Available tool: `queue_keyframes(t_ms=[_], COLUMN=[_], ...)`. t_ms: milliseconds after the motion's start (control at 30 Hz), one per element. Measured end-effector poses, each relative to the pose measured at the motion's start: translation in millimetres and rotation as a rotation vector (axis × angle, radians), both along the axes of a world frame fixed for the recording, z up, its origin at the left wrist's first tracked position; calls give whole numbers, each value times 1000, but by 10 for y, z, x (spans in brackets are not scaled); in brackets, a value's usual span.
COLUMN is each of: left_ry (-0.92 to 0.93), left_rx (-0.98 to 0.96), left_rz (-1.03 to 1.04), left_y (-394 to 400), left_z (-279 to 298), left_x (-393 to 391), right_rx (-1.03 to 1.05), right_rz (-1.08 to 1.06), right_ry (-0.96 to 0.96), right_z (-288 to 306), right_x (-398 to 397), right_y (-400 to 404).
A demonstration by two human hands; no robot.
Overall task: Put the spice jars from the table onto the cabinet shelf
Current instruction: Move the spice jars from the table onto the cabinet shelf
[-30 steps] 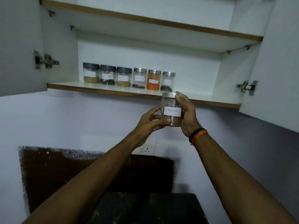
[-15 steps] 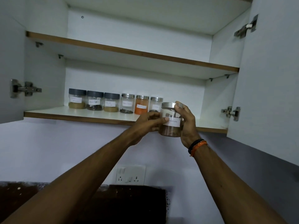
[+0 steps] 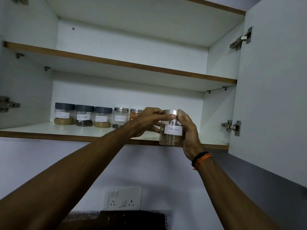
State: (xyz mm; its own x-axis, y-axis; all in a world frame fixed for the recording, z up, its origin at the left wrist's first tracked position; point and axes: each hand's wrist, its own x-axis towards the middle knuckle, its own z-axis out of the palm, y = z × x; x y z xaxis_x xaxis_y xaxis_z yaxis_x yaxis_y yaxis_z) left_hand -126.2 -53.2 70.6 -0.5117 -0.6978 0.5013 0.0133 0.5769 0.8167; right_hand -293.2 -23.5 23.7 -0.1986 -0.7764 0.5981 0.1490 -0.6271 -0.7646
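A clear cinnamon jar (image 3: 172, 136) with a steel lid and a white label is held at the front edge of the lower cabinet shelf (image 3: 49, 131). My right hand (image 3: 189, 135) wraps its right side. My left hand (image 3: 149, 120) grips its lid and left side from above. Along the back of the shelf stands a row of labelled spice jars: three with dark lids (image 3: 83, 116), one steel-lidded jar (image 3: 120, 117) and an orange-filled jar (image 3: 134, 114), partly hidden behind my left hand.
The upper shelf (image 3: 126, 63) is bare. Both cabinet doors stand open, the right door (image 3: 274, 90) close to my right arm. A wall socket (image 3: 124, 197) sits below the cabinet, above a dark surface.
The jar has risen from below the shelf edge to shelf level and its label has turned to face me. My left hand shifted up onto the lid. The view tilted upward.
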Motion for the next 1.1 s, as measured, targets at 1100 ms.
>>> queue_keyframes(t_ms=[1100], left_ry=[-145], left_rx=[0], left_rz=[117], left_y=[-1160], left_z=[194], left_x=[-529], right_rx=[57], right_rz=[-1323], right_ry=[964], right_z=[-492], right_x=[-774], right_y=[-915])
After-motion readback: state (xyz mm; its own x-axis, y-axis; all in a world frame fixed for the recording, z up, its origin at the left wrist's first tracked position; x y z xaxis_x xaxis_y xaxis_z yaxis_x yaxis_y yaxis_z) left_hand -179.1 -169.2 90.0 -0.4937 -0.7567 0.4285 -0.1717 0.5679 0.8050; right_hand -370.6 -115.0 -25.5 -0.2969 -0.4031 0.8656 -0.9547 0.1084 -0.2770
